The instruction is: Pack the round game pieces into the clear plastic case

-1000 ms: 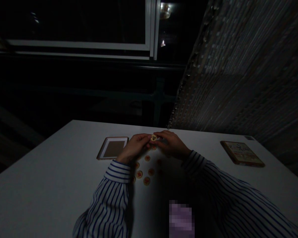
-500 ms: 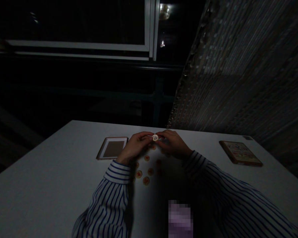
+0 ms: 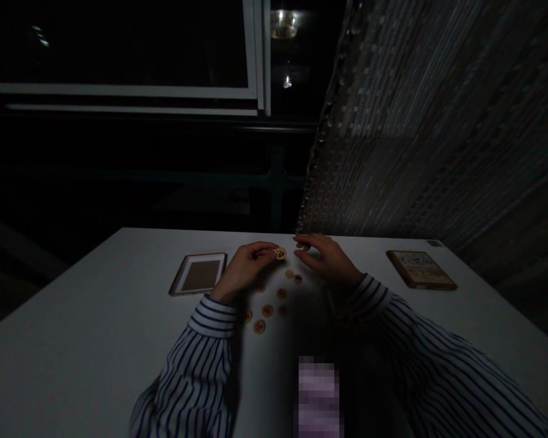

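Between the thumb and fingertips of my left hand (image 3: 251, 261) is a round xiangqi piece (image 3: 281, 253), its dark character turned toward me. My right hand (image 3: 326, 258) hovers just to the right, thumb and fingers parted, with nothing seen in its grasp. On the white table (image 3: 132, 353), below and between my hands, several more pieces lie scattered; one with a reddish mark (image 3: 259, 326) is closest to me. Shadow and my left wrist partly cover some of them.
An open shallow box (image 3: 200, 274) with a brown inside lies left of my left hand. A brown box with a printed top (image 3: 421, 269) rests on the right. Beyond the table hang a bead curtain (image 3: 393, 146) and a white window frame (image 3: 164, 91).
My right hand has come away from the piece that both hands were touching, leaving it in my left hand. The camera view has shifted slightly, so the boxes appear further left.
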A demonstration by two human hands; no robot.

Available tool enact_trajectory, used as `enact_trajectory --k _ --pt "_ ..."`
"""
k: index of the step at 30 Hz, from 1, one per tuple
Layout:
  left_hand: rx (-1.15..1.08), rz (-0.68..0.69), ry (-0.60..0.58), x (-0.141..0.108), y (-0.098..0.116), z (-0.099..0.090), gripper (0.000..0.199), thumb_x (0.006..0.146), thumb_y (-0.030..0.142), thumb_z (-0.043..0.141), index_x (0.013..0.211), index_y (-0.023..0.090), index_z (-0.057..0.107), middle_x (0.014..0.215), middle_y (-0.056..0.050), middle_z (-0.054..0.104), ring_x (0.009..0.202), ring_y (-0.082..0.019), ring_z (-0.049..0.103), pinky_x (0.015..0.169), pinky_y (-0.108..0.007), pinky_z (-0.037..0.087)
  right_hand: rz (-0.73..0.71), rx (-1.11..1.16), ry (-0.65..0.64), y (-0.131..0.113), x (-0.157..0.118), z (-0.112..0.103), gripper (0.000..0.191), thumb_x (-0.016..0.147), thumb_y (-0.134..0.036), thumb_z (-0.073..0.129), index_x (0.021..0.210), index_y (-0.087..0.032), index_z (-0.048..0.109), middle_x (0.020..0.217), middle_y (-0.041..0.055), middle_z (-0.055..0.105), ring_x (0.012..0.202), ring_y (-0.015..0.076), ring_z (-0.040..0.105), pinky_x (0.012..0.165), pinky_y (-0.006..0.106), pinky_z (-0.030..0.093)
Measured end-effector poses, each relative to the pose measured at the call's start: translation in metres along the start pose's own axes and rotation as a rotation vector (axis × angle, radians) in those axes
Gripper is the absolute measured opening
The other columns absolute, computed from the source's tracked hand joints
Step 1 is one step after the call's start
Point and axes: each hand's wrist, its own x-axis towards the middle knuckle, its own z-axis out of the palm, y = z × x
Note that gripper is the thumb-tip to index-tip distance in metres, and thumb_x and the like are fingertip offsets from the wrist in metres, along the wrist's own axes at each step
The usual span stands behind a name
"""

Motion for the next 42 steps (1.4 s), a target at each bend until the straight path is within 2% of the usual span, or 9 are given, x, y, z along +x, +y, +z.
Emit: enact_trajectory --k 7,14,18,25,29,36,42 --pt "0.005 -0.007 -0.013 -0.002 -0.001 0.015 0.031 0.071 0.034 0.058 0.095 0.014 0.061 0.087 -0.007 0.066 0.075 -0.016 0.059 0.071 -0.029 0.045 0.103 0.077 0.113 0.01 -0.023 -0.027 0.026 0.08 -0.027 0.049 0.104 -0.019 0.057 0.086 0.0042 0.06 0.081 0.0155 0.056 0.077 0.031 0.044" --pt "0.029 0.007 0.05 -0.014 0.005 0.035 0.029 0.071 0.033 0.058 0.093 0.015 0.062 0.088 -0.007 0.067 0.08 -0.016 0.06 0.072 -0.026 0.045 0.192 0.119 0.167 0.015 -0.049 -0.042 0.026 0.081 -0.03 0.047 0.102 -0.02 0.059 0.09 0.0046 0.062 0.084 0.0166 0.057 0.076 0.031 0.045" --pt "0.004 0.011 0.041 -0.018 0.009 0.048 0.028 0.072 0.031 0.057 0.094 0.014 0.062 0.089 -0.008 0.067 0.081 -0.016 0.061 0.072 -0.026 0.045 0.213 0.15 0.124 0.015 -0.058 -0.046 0.025 0.081 -0.029 0.047 0.1 -0.02 0.059 0.093 0.0049 0.062 0.084 0.0161 0.057 0.074 0.03 0.047" --pt "-0.044 0.02 0.012 -0.017 0.011 0.075 0.027 0.073 0.028 0.057 0.096 0.014 0.061 0.087 -0.007 0.067 0.08 -0.016 0.06 0.07 -0.026 0.046 0.15 0.204 0.022 0.013 -0.066 -0.046 0.025 0.079 -0.027 0.05 0.1 -0.018 0.06 0.096 0.0054 0.063 0.086 0.0153 0.058 0.079 0.03 0.046" --pt "-0.066 0.019 -0.017 -0.015 0.016 0.091 0.028 0.072 0.029 0.058 0.095 0.014 0.061 0.084 -0.007 0.067 0.077 -0.015 0.06 0.068 -0.025 0.046 0.173 0.228 -0.006 0.015 -0.071 -0.046 0.028 0.079 -0.03 0.05 0.103 -0.018 0.058 0.093 0.0049 0.065 0.082 0.0146 0.059 0.075 0.029 0.047" --pt "-0.086 0.065 -0.076 -0.01 0.02 0.113 0.025 0.074 0.029 0.057 0.094 0.014 0.062 0.084 -0.006 0.067 0.079 -0.015 0.06 0.07 -0.024 0.046 0.271 0.321 0.096 0.02 -0.08 -0.046 0.023 0.078 -0.032 0.053 0.094 -0.018 0.06 0.084 0.004 0.067 0.075 0.0142 0.061 0.069 0.026 0.049" --pt "-0.058 0.11 -0.097 -0.002 0.018 0.124 0.026 0.072 0.031 0.059 0.092 0.014 0.062 0.083 -0.005 0.067 0.075 -0.014 0.06 0.068 -0.025 0.047 0.237 0.278 0.127 0.024 -0.083 -0.053 0.02 0.078 -0.03 0.053 0.091 -0.017 0.061 0.081 0.0039 0.067 0.072 0.014 0.061 0.066 0.025 0.048"
